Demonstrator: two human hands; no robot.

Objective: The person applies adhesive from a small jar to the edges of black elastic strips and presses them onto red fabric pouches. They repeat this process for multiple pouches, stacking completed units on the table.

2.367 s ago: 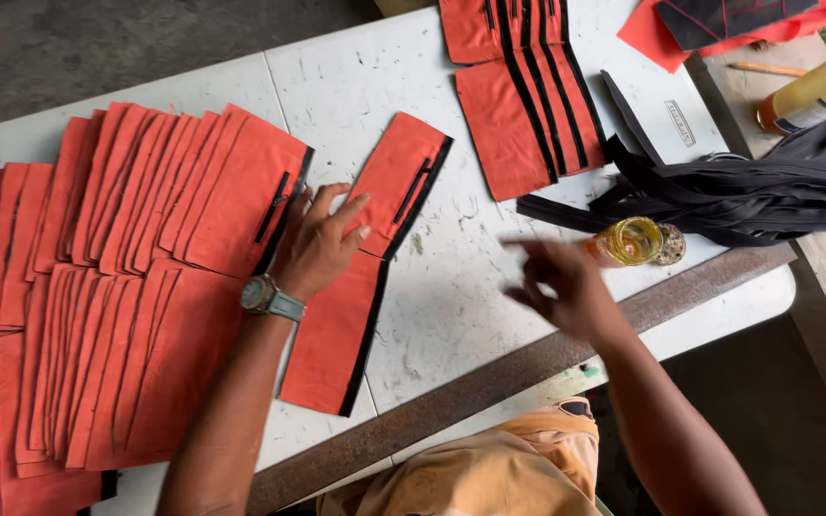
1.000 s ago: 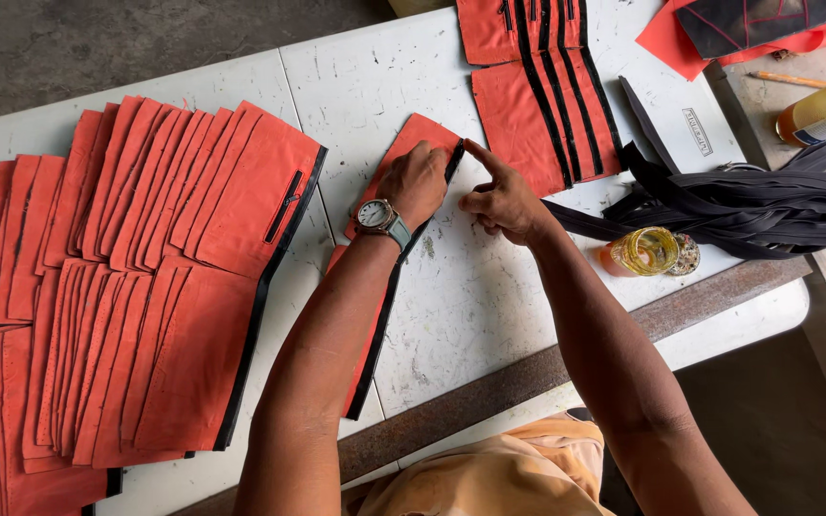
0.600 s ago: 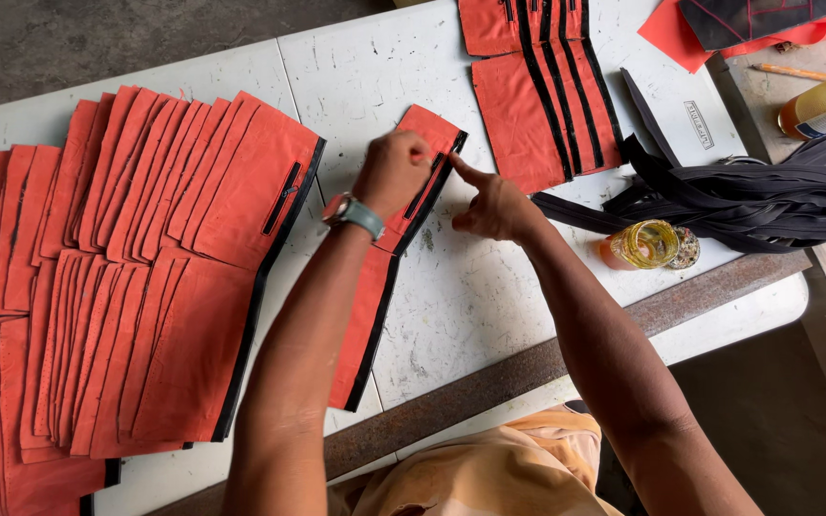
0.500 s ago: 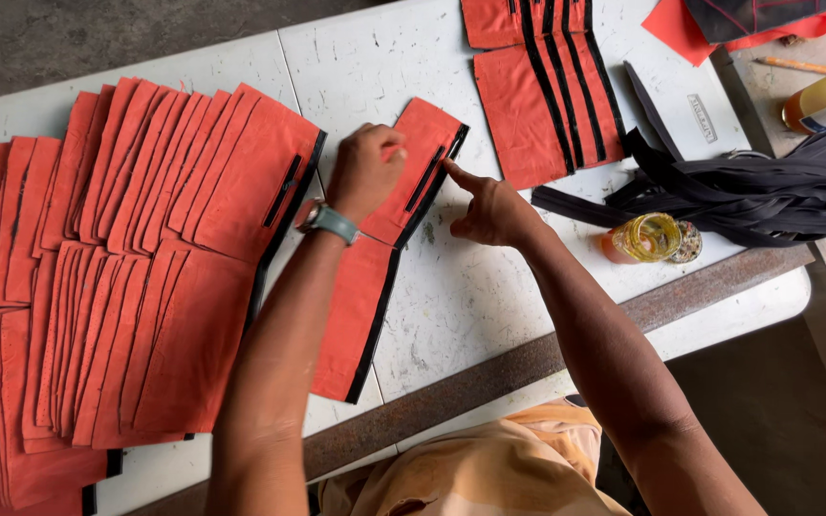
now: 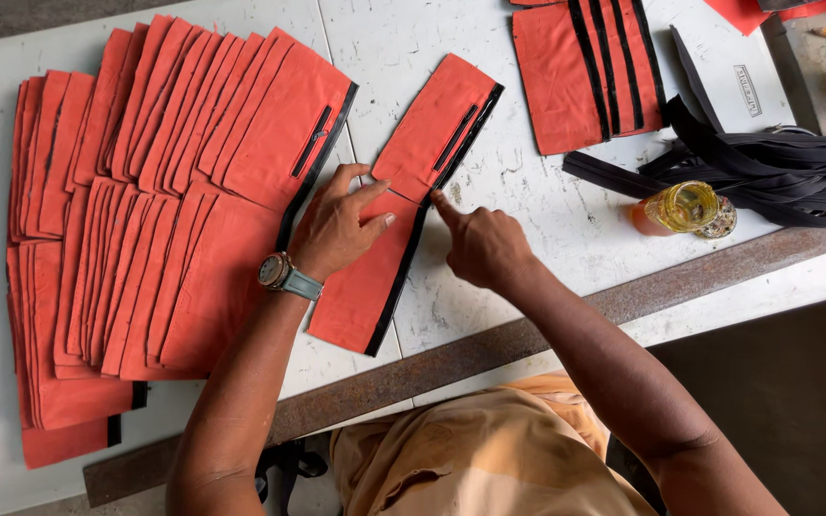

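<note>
A long orange fabric piece (image 5: 437, 124) with a black strip along its right edge lies slanted on the white table (image 5: 528, 210). My left hand (image 5: 336, 227) rests flat on its middle, fingers spread, a watch on the wrist. My right hand (image 5: 478, 244) is loosely curled, and its forefinger presses the black edge near the middle. Neither hand holds anything.
A big fanned stack of orange pieces (image 5: 155, 201) covers the table's left side. More orange pieces with black strips (image 5: 585, 72) lie at the back. Black strips (image 5: 776, 172) are heaped at the right, beside a small yellow bottle (image 5: 683, 207). A rusty metal bar (image 5: 489, 349) runs along the front edge.
Both hands slid down the orange piece from its far end toward its middle. The right forefinger moved along the black edge.
</note>
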